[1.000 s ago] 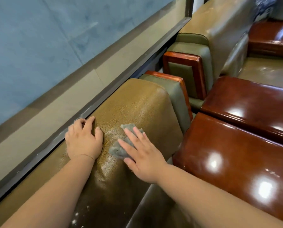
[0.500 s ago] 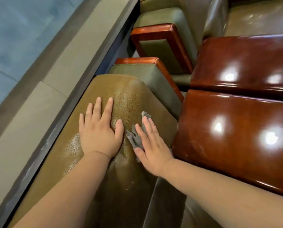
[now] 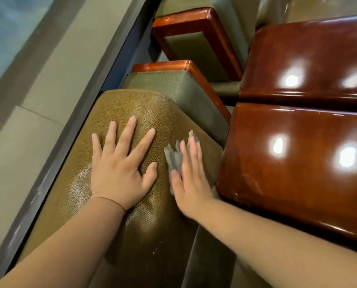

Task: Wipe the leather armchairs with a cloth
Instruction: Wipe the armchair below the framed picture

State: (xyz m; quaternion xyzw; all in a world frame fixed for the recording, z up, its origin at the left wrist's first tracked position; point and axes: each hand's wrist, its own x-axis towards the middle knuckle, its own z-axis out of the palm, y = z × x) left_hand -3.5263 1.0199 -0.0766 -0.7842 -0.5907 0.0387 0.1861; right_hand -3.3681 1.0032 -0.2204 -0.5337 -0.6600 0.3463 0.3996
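Note:
The top of an olive-brown leather armchair backrest (image 3: pixel 144 109) fills the middle of the head view. My left hand (image 3: pixel 119 169) lies flat on it with fingers spread. Just to the right, my right hand (image 3: pixel 189 179) presses a small grey cloth (image 3: pixel 174 157) against the backrest's right side with straight fingers. Most of the cloth is hidden under that hand; crumpled edges stick out at the fingertips and beside the thumb.
A glossy brown wooden armrest (image 3: pixel 294 163) sits right of the backrest, with a second one (image 3: pixel 310 59) beyond it. A green leather side panel with wood trim (image 3: pixel 185 90) and the neighbouring chair's panel (image 3: pixel 194 36) lie ahead. A wall ledge (image 3: pixel 55 84) runs along the left.
My left hand has slid from the backrest's rear edge onto its top and spread flat. My right hand has pushed the cloth rightward to the backrest's right side. The view tilted down.

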